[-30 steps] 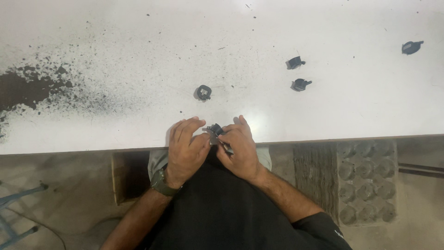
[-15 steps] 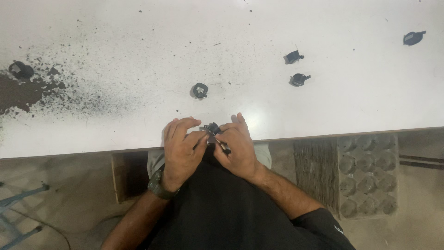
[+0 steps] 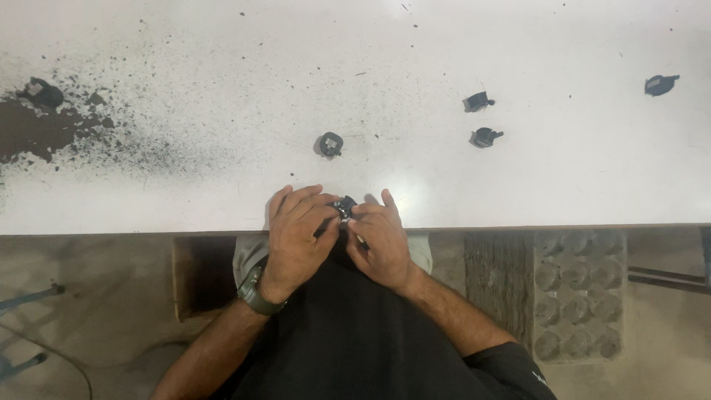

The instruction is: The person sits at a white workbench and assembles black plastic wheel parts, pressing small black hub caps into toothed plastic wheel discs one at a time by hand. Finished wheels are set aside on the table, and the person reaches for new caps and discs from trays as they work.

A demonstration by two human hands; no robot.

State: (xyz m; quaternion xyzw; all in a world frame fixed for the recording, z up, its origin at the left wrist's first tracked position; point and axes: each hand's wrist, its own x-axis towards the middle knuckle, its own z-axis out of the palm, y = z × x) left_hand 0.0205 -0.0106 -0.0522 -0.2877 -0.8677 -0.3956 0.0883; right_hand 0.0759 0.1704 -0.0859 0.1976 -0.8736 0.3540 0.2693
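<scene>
My view has slid left, bringing the dark lump (image 3: 41, 93) into the upper left. My left hand (image 3: 296, 233) and right hand (image 3: 379, 241) pinch a small black plastic part (image 3: 344, 207) at the white table's (image 3: 518, 192) near edge, lower centre. I judge it could slip and drop off that edge. Its axis and heading I cannot tell.

Table top (image 3: 518, 44): smooth, white, faintly glossy, speckled with dark grit.
Powder patch (image 3: 37, 133): matt, dusty, dark grey-brown.
Small part (image 3: 344, 207) between the left hand (image 3: 296, 233) and right hand (image 3: 379, 241): black, looks like matt plastic, with a small shiny spot.
Loose parts (image 3: 330, 144): the same dull black finish.
Watch (image 3: 255, 292): dark, matt strap.
Tray (image 3: 581, 296) below: grey, rough, dimpled.
</scene>
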